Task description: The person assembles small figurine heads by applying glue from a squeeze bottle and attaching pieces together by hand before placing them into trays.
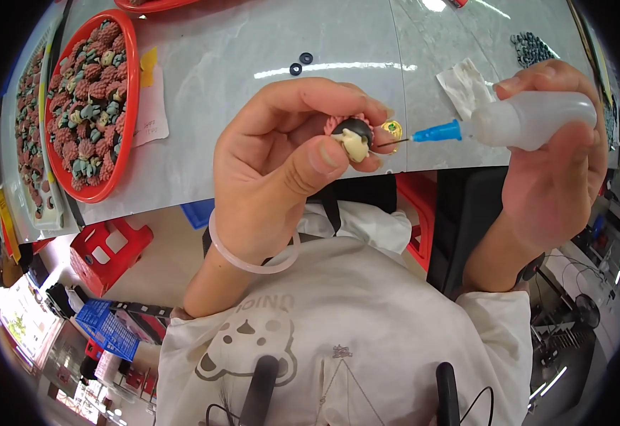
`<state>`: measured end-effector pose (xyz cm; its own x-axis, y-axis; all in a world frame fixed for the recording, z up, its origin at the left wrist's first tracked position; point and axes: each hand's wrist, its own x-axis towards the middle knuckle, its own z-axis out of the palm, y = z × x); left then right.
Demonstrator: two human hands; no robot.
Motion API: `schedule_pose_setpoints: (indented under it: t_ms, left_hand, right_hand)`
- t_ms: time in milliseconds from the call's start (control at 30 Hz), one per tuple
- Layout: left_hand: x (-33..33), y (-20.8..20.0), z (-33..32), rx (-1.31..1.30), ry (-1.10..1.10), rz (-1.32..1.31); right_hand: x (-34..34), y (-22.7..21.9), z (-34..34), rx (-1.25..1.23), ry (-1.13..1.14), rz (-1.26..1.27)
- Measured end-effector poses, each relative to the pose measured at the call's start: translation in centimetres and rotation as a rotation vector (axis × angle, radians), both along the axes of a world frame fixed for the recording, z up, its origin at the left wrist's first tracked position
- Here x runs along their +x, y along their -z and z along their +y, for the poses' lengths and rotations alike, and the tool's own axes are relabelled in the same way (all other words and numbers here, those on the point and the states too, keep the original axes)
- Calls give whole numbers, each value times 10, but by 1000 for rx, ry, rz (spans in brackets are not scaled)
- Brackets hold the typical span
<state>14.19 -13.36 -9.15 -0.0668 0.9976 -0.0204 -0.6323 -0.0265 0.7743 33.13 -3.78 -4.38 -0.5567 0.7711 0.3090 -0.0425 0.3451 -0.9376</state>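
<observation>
My left hand (267, 160), with a pale bangle (253, 266) on its wrist, pinches a small figurine (352, 138) between thumb and fingers. The figurine has a ridged pink part, a black part and a cream part. My right hand (555, 170) is wrapped around a translucent white squeeze bottle (537, 119), tilted nearly level. Its blue needle tip (436, 133) points left, and the thin dark needle ends beside the figurine; whether it touches cannot be made out. A round gold piece (393, 130) shows just behind the needle, next to my left fingertips.
On the grey table (203, 42), a red oval tray (131, 92) holds many small pink and grey-blue pieces. Left of it stands a pale tray (51, 224) of similar pieces. Two black rings (305, 58), crumpled white paper (466, 86) and a dark pile of small pieces (530, 50) lie farther back.
</observation>
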Motion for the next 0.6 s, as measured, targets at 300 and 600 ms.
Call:
schedule_pose_setpoints:
  t_ms: [300,600]
  left_hand:
    - [4,0,0,-15,-5,31]
    - [3,1,4,-32,-9,1]
  right_hand:
    - [-3,-13,-17,376,68,-119]
    - [1,-11,-12,161,128,-40]
